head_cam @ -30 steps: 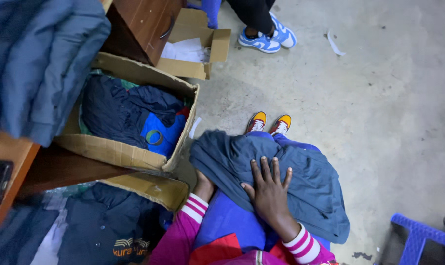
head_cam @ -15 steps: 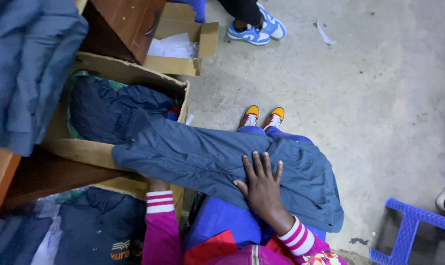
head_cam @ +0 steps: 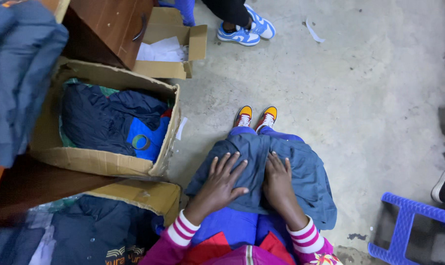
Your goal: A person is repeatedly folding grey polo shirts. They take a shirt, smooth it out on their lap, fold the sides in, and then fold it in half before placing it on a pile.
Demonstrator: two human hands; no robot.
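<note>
Both hands lie flat, fingers spread, gripping nothing: the left hand (head_cam: pixel 221 182) and right hand (head_cam: pixel 278 179) press side by side on a folded blue-grey garment (head_cam: pixel 301 172) across the lap. Its long axis runs left to right, bulk spilling rightward. Beyond, left, sits an open cardboard box (head_cam: pixel 104 164) of dark clothes.

The jacket (head_cam: pixel 286 172) on the lap is dark grey-blue. The cuffs (head_cam: pixel 183 229) have pink and white stripes. The trousers (head_cam: pixel 232 228) are bright blue. The shoes (head_cam: pixel 256 117) are orange and yellow. The big box (head_cam: pixel 104 164) is brown, with dark blue clothes (head_cam: pixel 99 120) inside. The floor (head_cam: pixel 360 88) is grey. The stool (head_cam: pixel 404 230) is blue.
</note>
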